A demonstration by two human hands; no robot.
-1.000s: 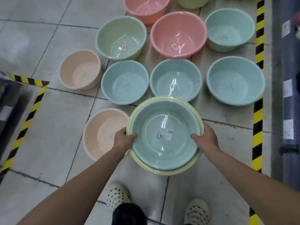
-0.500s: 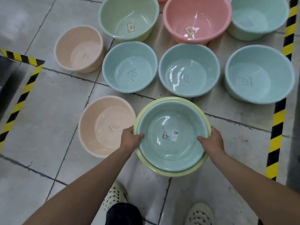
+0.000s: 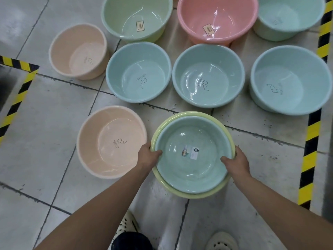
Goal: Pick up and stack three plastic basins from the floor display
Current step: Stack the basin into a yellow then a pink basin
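Observation:
A teal basin (image 3: pixel 192 170) with a label on its bottom sits nested inside a yellow-green basin (image 3: pixel 189 194), whose rim shows all round it. My left hand (image 3: pixel 148 156) grips the stack's left rim, thumb inside the teal basin. On the right rim, my right hand (image 3: pixel 236 164) grips the same way. The stack is held over the tiled floor, in front of my feet. A peach basin (image 3: pixel 111 141) stands on the floor just left of the stack.
More basins stand on the floor beyond: three light blue (image 3: pixel 138 72) (image 3: pixel 208 75) (image 3: pixel 290 80), a small peach (image 3: pixel 78 51), a green (image 3: pixel 137 17), a pink (image 3: pixel 217 18), a teal (image 3: pixel 288 17). Black-and-yellow tape runs along the right (image 3: pixel 310 156) and the left (image 3: pixel 16 98).
The view has dropped closer to the floor and the basins look larger. The held stack has moved a little lower and nearer the peach basin; both hands keep their grip.

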